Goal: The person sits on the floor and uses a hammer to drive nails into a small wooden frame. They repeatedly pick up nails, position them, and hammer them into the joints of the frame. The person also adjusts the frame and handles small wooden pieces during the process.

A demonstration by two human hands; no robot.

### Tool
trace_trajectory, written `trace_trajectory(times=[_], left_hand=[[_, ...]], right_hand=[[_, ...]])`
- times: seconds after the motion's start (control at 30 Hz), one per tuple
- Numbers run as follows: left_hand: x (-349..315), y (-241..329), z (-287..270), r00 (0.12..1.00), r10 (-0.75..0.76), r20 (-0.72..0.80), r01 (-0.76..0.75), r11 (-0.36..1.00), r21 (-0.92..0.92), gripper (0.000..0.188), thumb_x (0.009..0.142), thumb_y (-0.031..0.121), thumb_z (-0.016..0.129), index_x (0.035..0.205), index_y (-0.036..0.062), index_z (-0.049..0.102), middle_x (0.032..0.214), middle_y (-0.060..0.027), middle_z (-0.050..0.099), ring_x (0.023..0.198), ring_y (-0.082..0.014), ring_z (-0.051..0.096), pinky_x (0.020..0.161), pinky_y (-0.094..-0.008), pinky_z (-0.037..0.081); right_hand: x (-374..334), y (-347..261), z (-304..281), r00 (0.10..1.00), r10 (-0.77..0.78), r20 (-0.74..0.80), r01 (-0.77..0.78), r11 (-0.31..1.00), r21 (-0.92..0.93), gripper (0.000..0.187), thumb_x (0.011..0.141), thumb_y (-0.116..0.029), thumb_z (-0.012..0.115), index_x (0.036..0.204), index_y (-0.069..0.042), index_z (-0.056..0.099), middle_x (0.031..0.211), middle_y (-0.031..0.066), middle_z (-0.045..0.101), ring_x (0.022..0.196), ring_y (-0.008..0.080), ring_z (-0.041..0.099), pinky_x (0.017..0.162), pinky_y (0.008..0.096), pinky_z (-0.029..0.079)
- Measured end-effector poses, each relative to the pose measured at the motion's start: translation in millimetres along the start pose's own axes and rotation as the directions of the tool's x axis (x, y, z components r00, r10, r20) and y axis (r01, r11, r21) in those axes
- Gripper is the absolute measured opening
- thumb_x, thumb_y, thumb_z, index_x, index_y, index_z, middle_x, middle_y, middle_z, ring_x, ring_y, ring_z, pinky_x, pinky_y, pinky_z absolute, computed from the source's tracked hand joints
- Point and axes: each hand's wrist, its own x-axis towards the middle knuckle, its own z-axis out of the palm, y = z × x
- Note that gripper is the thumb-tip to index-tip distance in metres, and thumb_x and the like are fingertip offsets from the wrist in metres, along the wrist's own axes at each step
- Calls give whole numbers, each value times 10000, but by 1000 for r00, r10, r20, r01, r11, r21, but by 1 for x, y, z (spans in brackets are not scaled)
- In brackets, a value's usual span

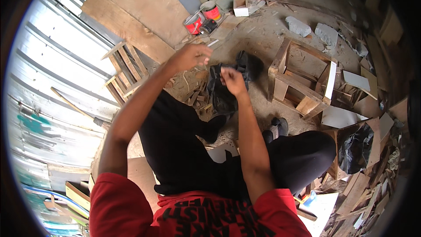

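Observation:
My left hand [192, 57] is held out in front of me, its fingers stretched loosely to the right and slightly apart. I see nothing in it. Lower and to the right, my right hand [233, 80] has its fingers curled together; whatever may be between them is hidden or too small to make out. Beneath and behind both hands is a crumpled black bag [221, 94], limp and partly covered by my right hand. I cannot tell whether the right fingers touch it. Small wood offcuts [199, 98] lie beside the bag.
A wooden frame [302, 77] stands on the dusty floor to the right, near grey rubble chunks [298, 26]. Red paint cans [210, 11] stand at the back. A slatted wooden piece [125, 68] is at the left. Scrap wood [355, 193] is piled at the lower right.

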Motion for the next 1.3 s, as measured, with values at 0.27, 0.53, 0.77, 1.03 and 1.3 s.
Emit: trace_trajectory(times=[0.27,0.53,0.77,1.03,1.3], left_hand=[[37,142,-40,942,329,71,-334,889,314,327,939,108,629,1253,21,629,1100,-155,716,844,-214,735,780,-335,600],[54,169,38,889,452,65,-434,790,434,331,836,44,675,1165,26,644,910,-200,727,868,-370,720,763,-439,577],[76,137,62,840,527,132,-542,829,140,225,887,82,649,1097,4,631,889,-258,706,859,-395,710,737,-502,564],[93,117,63,790,377,484,-526,822,218,177,896,151,664,918,-24,648,682,-203,677,652,-361,704,612,-451,572],[117,33,91,837,455,304,-523,827,204,224,914,174,656,1020,-24,657,955,-207,704,909,-362,698,822,-467,553]], right_hand=[[-50,-223,3,923,-385,-18,359,875,-325,565,950,-101,684,1459,-10,456,1065,100,669,954,150,655,840,302,560],[-82,-247,-32,944,-253,-212,172,925,-339,364,936,23,655,1281,96,561,978,106,705,850,122,665,763,261,551],[-82,-236,-45,904,-268,-333,98,888,-449,338,869,65,653,1202,74,601,938,100,719,840,133,680,770,267,536],[-107,-191,-94,811,-438,-388,-137,503,-854,290,836,-25,759,1121,-62,722,920,87,744,799,134,698,726,302,549],[-98,-142,-116,844,-503,-185,-100,192,-976,181,825,-19,744,1002,-57,756,960,96,733,875,269,681,803,359,529]])
